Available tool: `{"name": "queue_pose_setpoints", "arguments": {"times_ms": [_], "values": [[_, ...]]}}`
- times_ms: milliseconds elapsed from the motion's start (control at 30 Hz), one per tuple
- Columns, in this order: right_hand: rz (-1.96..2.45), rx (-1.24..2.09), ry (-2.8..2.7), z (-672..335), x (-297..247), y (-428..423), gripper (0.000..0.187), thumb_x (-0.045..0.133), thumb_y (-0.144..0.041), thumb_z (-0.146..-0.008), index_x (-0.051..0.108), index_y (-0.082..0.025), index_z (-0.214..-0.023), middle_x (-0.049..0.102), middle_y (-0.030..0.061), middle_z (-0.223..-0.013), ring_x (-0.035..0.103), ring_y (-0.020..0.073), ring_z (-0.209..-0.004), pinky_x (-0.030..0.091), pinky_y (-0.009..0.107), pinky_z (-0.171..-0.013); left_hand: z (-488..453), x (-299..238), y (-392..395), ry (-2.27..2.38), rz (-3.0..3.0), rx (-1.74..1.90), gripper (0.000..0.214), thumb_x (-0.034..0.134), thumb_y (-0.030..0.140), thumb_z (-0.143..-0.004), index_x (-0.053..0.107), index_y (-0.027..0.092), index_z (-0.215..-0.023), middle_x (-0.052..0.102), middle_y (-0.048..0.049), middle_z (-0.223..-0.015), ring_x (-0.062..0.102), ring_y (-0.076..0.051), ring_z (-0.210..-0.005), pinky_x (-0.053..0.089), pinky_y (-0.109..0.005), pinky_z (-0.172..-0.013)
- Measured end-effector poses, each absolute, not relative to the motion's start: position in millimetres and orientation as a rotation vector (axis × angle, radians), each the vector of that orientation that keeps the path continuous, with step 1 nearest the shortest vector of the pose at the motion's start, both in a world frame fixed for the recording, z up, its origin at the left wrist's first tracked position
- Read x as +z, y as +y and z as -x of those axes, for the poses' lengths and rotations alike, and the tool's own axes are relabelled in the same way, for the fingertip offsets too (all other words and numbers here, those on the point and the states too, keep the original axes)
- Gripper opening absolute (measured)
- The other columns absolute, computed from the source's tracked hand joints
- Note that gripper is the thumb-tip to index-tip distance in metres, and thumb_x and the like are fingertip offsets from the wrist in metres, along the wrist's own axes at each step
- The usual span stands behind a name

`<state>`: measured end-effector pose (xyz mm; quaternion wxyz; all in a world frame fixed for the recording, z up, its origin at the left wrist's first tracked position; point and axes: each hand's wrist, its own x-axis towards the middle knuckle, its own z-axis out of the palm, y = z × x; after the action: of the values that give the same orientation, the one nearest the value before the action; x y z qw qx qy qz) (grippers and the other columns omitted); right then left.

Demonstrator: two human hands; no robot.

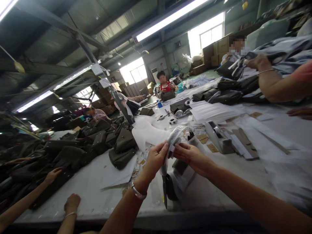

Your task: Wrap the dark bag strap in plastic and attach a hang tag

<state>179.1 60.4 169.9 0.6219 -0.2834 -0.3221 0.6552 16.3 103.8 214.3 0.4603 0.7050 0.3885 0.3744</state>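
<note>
Above the near edge of the table, both my hands pinch a strap wrapped in thin whitish film. My left hand, with a silver bangle on its wrist, grips it with thumb and fingertips. From the other side, my right hand has thumb and forefinger closed on the same wrapping. A loop of the strap arches up over the hands. Below them hangs a dark, pointed strap end, beside a dark piece partly covered in pale wrapping. My fingers partly hide the join.
A tape dispenser stands right of my hands, near white paper sheets and tape rolls. Dark bags pile up at left. A co-worker's hands rest at lower left; another co-worker's arm reaches in at right.
</note>
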Motion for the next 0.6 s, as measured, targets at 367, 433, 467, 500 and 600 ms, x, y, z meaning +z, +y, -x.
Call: {"name": "queue_pose_setpoints", "arguments": {"times_ms": [367, 433, 467, 500, 600], "values": [[0.648, 1.47, -0.735, -170, 177, 56, 0.032, 0.084, -0.034, -0.077, 0.076, -0.017, -0.103, 0.073, 0.0072, -0.11, 0.069, 0.0161, -0.095, 0.055, 0.023, -0.087, -12, 211, 102, 0.978, -1.855, 1.007, 0.045, 0.059, 0.045, -0.093, 0.064, 0.022, -0.131, 0.061, -0.0049, -0.139, 0.052, -0.025, -0.134, 0.035, -0.037, -0.116], [0.63, 1.435, -0.792, -170, 181, 51, 0.037, 0.083, -0.036, -0.078, 0.075, -0.017, -0.11, 0.073, 0.0075, -0.112, 0.068, 0.0184, -0.101, 0.054, 0.026, -0.091, -10, 211, 103, 0.963, -1.789, 1.011, 0.047, 0.061, 0.047, -0.091, 0.064, 0.022, -0.131, 0.061, -0.005, -0.139, 0.051, -0.025, -0.134, 0.034, -0.037, -0.116], [0.624, 1.417, -0.824, -170, 182, 49, 0.04, 0.082, -0.037, -0.079, 0.074, -0.017, -0.112, 0.073, 0.008, -0.112, 0.068, 0.02, -0.104, 0.054, 0.029, -0.092, -9, 211, 104, 0.936, -1.746, 0.991, 0.046, 0.061, 0.048, -0.091, 0.064, 0.023, -0.13, 0.062, -0.0047, -0.139, 0.052, -0.025, -0.133, 0.035, -0.037, -0.116], [0.621, 1.399, -0.855, -171, 183, 47, 0.041, 0.082, -0.038, -0.078, 0.073, -0.017, -0.113, 0.073, 0.0083, -0.112, 0.067, 0.0218, -0.106, 0.054, 0.032, -0.094, -9, 213, 103, 0.897, -1.701, 0.962, 0.046, 0.06, 0.048, -0.092, 0.064, 0.023, -0.13, 0.063, -0.0045, -0.137, 0.054, -0.025, -0.132, 0.037, -0.036, -0.114], [0.644, 1.324, -0.934, -173, 185, 45, 0.044, 0.084, -0.038, -0.075, 0.073, -0.019, -0.112, 0.074, 0.0068, -0.107, 0.068, 0.0254, -0.106, 0.053, 0.04, -0.098, -9, 218, 102, 0.793, -1.596, 0.847, 0.044, 0.059, 0.049, -0.092, 0.066, 0.023, -0.127, 0.068, -0.0047, -0.128, 0.06, -0.024, -0.121, 0.043, -0.034, -0.107]]}}
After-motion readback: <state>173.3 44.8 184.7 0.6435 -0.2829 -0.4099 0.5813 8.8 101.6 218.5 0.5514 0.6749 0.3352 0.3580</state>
